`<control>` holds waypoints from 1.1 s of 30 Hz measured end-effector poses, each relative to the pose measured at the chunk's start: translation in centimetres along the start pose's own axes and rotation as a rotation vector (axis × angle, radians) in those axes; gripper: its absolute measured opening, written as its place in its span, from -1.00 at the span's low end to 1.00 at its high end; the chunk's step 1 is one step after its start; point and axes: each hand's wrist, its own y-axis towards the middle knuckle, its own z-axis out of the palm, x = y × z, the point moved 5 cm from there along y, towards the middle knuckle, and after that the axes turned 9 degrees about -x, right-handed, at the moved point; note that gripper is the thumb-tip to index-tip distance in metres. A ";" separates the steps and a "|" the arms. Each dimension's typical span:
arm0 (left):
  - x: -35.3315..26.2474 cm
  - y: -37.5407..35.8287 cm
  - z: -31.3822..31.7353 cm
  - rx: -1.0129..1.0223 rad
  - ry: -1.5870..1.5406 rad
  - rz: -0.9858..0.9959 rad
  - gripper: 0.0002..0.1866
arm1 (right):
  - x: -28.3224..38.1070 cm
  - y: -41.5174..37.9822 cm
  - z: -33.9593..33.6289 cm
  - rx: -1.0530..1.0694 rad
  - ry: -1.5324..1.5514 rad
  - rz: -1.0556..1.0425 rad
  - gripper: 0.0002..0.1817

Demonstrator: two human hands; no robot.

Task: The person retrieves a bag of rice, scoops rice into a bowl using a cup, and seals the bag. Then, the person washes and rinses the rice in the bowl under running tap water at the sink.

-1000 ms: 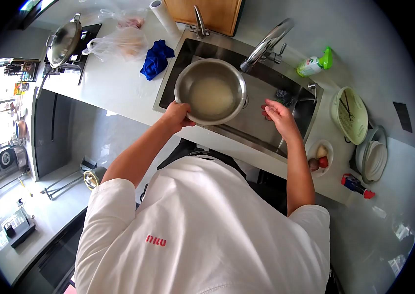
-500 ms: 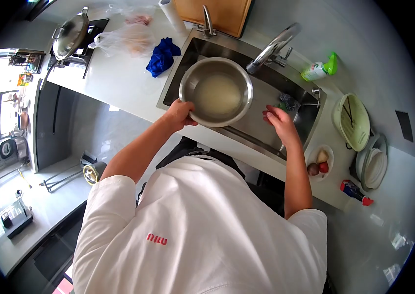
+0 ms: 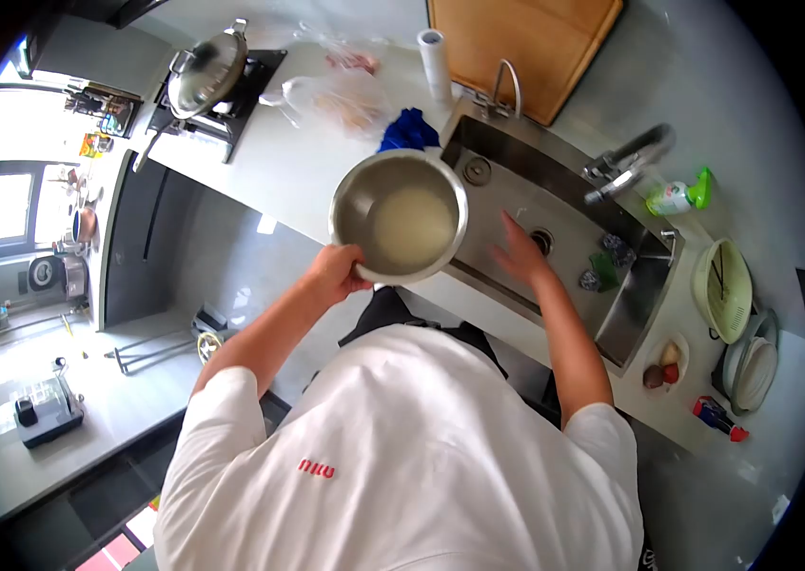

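Note:
A round stainless steel bowl (image 3: 353, 207) holds cloudy, whitish liquid with pale stuff at the bottom that I cannot make out clearly. My left hand (image 3: 337, 274) grips its near-left rim. The bowl is held over the counter, just left of the sink (image 3: 490, 202). Above the sink basin is my right hand (image 3: 522, 253), apart from the bowl, its fingers stretched out with nothing in them. A crumpled blue cloth (image 3: 409, 128) lies behind the bowl, partly covered by it.
A tall faucet (image 3: 626, 162) and a smaller tap (image 3: 507, 90) stand behind the sink. Scrubbers (image 3: 617, 249) lie in its right end. Further right are a spray bottle (image 3: 677, 196), a green colander (image 3: 721, 285) and a dish (image 3: 677, 354). A lidded pan (image 3: 207, 76) sits on the stove.
The bowl has moved left, from over the sink to over the counter, with my left hand still on it. My right hand remains over the sink. The whole view has shifted.

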 end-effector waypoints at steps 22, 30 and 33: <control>-21.7 3.9 -23.3 0.158 0.140 0.053 -0.73 | 24.9 5.7 21.7 -0.758 1.314 0.422 -0.48; -19.0 -0.4 -14.9 0.198 0.174 0.075 -0.76 | 34.0 2.1 19.5 -0.984 0.376 -0.232 -0.28; -18.7 -2.7 -13.6 0.197 0.215 0.045 -0.80 | 34.6 1.5 14.2 -0.929 0.367 -0.198 -0.31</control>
